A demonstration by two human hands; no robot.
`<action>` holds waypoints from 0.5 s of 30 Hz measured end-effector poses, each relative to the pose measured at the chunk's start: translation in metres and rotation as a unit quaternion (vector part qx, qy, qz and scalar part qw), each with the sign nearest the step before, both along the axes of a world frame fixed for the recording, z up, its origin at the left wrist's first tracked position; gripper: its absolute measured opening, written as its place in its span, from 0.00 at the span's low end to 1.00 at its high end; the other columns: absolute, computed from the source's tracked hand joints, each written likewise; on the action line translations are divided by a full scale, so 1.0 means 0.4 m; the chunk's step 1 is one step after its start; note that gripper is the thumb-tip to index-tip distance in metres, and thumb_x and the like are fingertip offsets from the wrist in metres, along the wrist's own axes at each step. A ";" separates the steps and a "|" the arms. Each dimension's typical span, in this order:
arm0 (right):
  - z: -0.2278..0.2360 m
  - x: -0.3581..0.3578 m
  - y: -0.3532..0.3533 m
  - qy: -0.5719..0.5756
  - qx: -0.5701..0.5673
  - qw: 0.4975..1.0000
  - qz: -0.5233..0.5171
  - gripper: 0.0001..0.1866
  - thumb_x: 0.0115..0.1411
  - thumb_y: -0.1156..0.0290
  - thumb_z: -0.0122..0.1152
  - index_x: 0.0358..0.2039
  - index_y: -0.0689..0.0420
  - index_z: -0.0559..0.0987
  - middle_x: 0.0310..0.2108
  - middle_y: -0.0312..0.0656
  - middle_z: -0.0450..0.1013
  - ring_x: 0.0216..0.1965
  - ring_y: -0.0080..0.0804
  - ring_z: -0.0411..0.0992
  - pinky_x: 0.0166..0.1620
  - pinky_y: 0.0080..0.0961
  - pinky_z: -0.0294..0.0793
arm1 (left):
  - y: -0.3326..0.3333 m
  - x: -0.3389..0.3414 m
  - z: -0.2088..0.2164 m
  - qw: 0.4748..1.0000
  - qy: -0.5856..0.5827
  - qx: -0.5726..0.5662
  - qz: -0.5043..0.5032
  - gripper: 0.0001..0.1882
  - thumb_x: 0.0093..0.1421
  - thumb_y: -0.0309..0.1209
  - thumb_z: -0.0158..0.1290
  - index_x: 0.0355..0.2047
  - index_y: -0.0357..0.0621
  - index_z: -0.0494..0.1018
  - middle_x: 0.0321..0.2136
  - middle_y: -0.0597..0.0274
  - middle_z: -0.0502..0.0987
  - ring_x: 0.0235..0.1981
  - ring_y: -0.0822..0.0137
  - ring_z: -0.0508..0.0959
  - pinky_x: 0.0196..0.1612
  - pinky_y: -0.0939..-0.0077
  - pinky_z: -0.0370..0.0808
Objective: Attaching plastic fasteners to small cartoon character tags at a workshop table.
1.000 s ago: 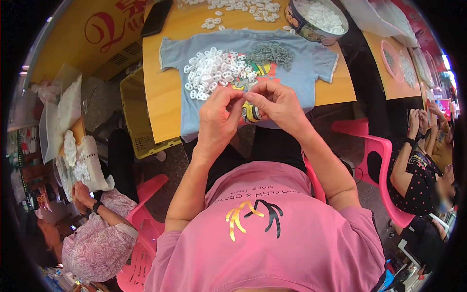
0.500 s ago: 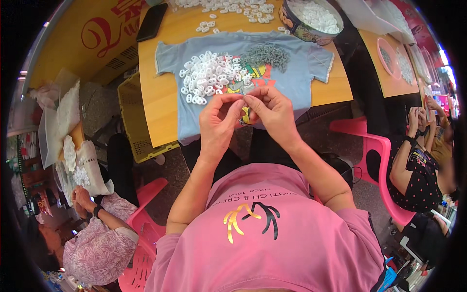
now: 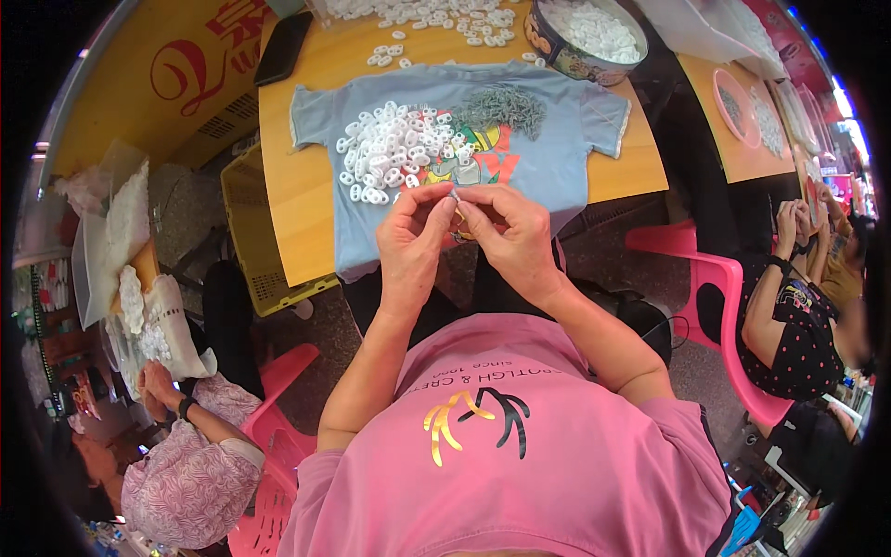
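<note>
My left hand [image 3: 411, 249] and my right hand [image 3: 516, 239] meet fingertip to fingertip over the near edge of a light blue T-shirt [image 3: 557, 167]. Both are closed in a pinch on something tiny and pale between them, too small to make out. Just beyond my left fingers lies a heap of white plastic oval pieces with two holes each [image 3: 380, 148]. To its right, farther from my fingers, is a pile of thin grey pieces, perhaps small springs [image 3: 506, 110]. Both heaps rest on the shirt, which is spread flat on the wooden table.
More white pieces [image 3: 436, 11] are scattered along the far side of the wooden table [image 3: 302, 204]. A round tin [image 3: 594, 42] of white pieces stands far right, a black phone [image 3: 284, 46] far left. A yellow crate [image 3: 255, 223] and pink chairs [image 3: 715, 278] flank me; other people sit either side.
My joined hands have drawn slightly toward me and left, still pinching. A small pale bit now shows between the fingertips. The whole view has shifted a little.
</note>
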State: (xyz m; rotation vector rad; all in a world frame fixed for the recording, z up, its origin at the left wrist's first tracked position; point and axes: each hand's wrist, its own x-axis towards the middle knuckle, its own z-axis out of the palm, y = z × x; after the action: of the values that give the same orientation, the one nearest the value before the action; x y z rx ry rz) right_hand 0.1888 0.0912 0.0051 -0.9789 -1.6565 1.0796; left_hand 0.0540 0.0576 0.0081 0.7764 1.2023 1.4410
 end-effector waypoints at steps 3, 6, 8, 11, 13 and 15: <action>-0.002 0.000 -0.012 0.068 -0.118 0.991 0.001 0.08 0.61 0.77 0.58 0.40 0.65 0.77 0.32 0.39 0.75 0.30 0.21 0.75 0.33 0.19 0.78 | -0.002 0.008 0.008 1.000 -0.017 0.003 0.005 0.07 0.62 0.27 0.55 0.40 0.39 0.73 0.31 0.69 0.76 0.30 0.82 0.74 0.31 0.89 0.71; 0.004 0.008 -0.010 0.158 -0.249 0.956 0.010 0.09 0.63 0.74 0.57 0.41 0.64 0.76 0.31 0.38 0.74 0.28 0.20 0.74 0.33 0.20 0.78 | -0.006 0.003 -0.002 1.000 0.027 -0.007 -0.008 0.07 0.61 0.26 0.56 0.39 0.39 0.73 0.32 0.68 0.76 0.32 0.82 0.73 0.33 0.88 0.72; 0.009 0.012 -0.006 0.208 -0.300 0.931 0.020 0.09 0.63 0.72 0.56 0.41 0.63 0.75 0.30 0.37 0.74 0.27 0.19 0.73 0.33 0.20 0.77 | -0.009 0.013 0.000 1.000 0.017 -0.005 -0.003 0.07 0.61 0.26 0.56 0.38 0.38 0.73 0.32 0.68 0.76 0.31 0.82 0.73 0.33 0.87 0.72; 0.017 0.015 -0.002 0.266 -0.381 0.885 0.028 0.10 0.63 0.70 0.56 0.41 0.62 0.75 0.28 0.35 0.73 0.26 0.18 0.71 0.32 0.20 0.77 | -0.011 0.024 -0.010 1.000 0.000 0.006 0.002 0.07 0.61 0.26 0.55 0.38 0.38 0.73 0.31 0.68 0.75 0.31 0.82 0.73 0.33 0.87 0.72; 0.017 0.019 0.000 0.248 -0.368 0.896 0.034 0.09 0.63 0.70 0.57 0.41 0.61 0.75 0.27 0.34 0.72 0.27 0.17 0.71 0.31 0.20 0.76 | -0.010 0.027 -0.012 1.000 -0.007 0.014 0.001 0.06 0.61 0.26 0.55 0.38 0.37 0.73 0.31 0.68 0.76 0.31 0.82 0.73 0.33 0.87 0.72; 0.016 0.022 0.003 0.232 -0.360 0.903 0.034 0.09 0.63 0.70 0.57 0.41 0.61 0.75 0.27 0.34 0.72 0.26 0.17 0.71 0.30 0.19 0.76 | -0.007 0.030 -0.007 1.000 -0.006 0.007 0.003 0.06 0.62 0.26 0.54 0.38 0.37 0.72 0.31 0.68 0.76 0.31 0.82 0.73 0.33 0.86 0.72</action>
State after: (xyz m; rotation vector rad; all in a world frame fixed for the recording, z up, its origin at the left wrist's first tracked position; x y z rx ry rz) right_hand 0.1977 0.0926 0.0116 -0.9986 -0.9020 1.8752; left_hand 0.0661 0.0548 0.0052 0.7727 1.1882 1.4582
